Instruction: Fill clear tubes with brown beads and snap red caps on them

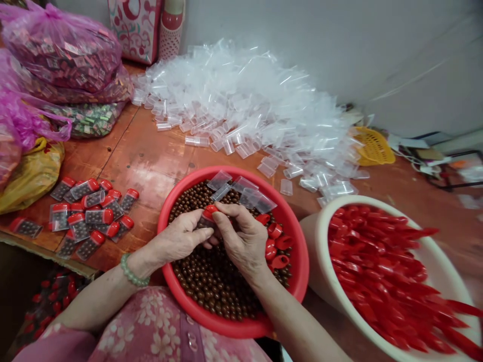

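- Far left: plastic bags [71,55] stand on the desk [139,146]; nearer you, filled tubes with red caps [98,216] lie in a loose heap, dark balls visible through their clear walls.
- Left hand [179,239]: your fingers are curled, with the thumb closed across the near side of one capped tube [209,208].
- Capped tube: it sits between your hands, above the basin [301,271], touching both; neither hand is nearer. The red end points up and away from you. Fingers cover most of the body, so you cannot tell its exact long axis. The cap is glossy red; the visible part of the body looks dark.
- Basin: brown beads [211,289] fill it under your hands; clear sleeves [260,199] rest on them at the far side.
- Right hand [243,244]: your thumb and forefinger are pinched on the red end.
- Right of this hand: loose red caps [279,262] lie on the beads.
- Far right: the white tub [322,236] holds many red pieces [377,271].
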Tool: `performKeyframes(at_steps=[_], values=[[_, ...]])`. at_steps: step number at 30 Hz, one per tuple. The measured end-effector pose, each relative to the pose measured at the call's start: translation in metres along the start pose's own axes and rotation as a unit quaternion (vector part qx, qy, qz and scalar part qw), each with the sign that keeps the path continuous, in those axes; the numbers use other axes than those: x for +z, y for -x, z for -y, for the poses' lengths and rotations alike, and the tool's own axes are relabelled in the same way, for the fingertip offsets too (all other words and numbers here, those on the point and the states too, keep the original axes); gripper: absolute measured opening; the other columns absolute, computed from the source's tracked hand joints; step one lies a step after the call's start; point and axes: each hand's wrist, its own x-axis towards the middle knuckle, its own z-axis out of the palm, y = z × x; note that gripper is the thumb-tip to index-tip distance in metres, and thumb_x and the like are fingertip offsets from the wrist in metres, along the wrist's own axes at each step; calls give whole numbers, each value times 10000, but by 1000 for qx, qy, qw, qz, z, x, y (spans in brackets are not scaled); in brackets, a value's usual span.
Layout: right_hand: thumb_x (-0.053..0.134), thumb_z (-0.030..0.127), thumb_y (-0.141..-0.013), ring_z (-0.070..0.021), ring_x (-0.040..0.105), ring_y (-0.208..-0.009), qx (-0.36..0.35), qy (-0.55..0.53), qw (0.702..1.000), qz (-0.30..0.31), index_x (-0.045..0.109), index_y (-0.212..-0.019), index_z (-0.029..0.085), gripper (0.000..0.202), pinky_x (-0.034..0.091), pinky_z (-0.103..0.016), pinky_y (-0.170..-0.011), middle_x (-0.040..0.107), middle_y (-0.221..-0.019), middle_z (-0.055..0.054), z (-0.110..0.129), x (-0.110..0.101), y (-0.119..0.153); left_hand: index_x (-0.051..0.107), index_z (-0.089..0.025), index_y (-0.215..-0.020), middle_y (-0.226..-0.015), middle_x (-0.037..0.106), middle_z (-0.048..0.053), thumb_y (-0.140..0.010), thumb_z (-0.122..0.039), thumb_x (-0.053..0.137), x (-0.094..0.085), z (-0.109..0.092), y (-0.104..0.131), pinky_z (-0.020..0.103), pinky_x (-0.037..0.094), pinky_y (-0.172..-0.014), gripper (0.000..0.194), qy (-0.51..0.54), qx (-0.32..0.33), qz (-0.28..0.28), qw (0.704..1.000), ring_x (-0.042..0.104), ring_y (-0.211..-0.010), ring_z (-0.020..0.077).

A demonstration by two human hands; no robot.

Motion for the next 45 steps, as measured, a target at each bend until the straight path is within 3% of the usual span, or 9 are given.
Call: performKeyframes(at_steps=[6,8,14,18,20,28,39,42,45], values=[[631,249,-867,-169,676,-750,-49,16,995,80,682,-880,237,55,561,-317,-712,729,-829,-22,2,-15,-10,610,-145,-974,-946,613,44,-807,-118,535,2,-1,0,311,468,-843,185,-139,73,-48,986,576,-881,161],[620,240,-872,-170,664,-735,-72,44,993,85,678,-870,240,58,554,-322,-705,723,-815,-22,6,-17,-11,620,-148,-955,-935,619,37,-794,-136,563,1,0,-1,312,462,-861,171,-110,63,-43,991,573,-886,160],[591,303,-903,-175,661,-715,-117,133,979,104,633,-976,245,102,551,-312,-669,701,-823,-35,7,-17,-11,604,-139,-913,-806,596,14,-735,-306,708,-2,1,-1,243,448,-671,266,79,-22,-2,997,569,-714,113],[740,504,-744,-277,663,-878,-201,192,949,146,509,-1218,183,617,562,-410,-752,671,-991,-125,3,-14,-7,607,-122,-894,-798,609,23,-690,-353,760,0,1,0,256,439,-699,344,123,-22,-11,992,561,-708,114],[751,524,-718,-316,641,-947,-219,224,937,153,426,-1303,150,767,550,-460,-792,639,-1067,-170,2,-11,-5,605,-125,-873,-775,604,16,-678,-343,769,0,1,-1,266,442,-713,335,144,-18,-6,989,563,-703,119],[607,331,-781,-287,608,-867,-262,268,919,120,383,-1293,149,587,528,-421,-716,612,-984,-147,2,0,-4,645,-125,-849,-788,628,24,-695,-317,751,-2,1,-2,282,453,-768,268,127,18,10,992,560,-743,132],[636,357,-786,-262,616,-806,-311,286,902,92,433,-1245,125,553,465,-404,-715,655,-907,-116,4,-1,-2,685,-113,-933,-857,686,57,-708,-455,761,-3,2,-1,301,472,-826,415,129,15,29,991,609,-833,164],[657,364,-801,-271,619,-864,-313,294,898,99,424,-1267,113,579,470,-403,-740,670,-987,-154,7,2,0,693,-107,-903,-884,706,89,-792,-568,619,-2,0,-4,344,490,-864,480,165,-10,2,986,636,-917,219],[624,315,-830,-269,626,-923,-336,298,886,110,414,-1281,85,547,469,-398,-769,683,-1008,-173,11,7,-1,689,-124,-879,-927,718,91,-855,-521,511,-2,3,-4,364,489,-927,435,115,-5,-97,989,630,-1008,238]])
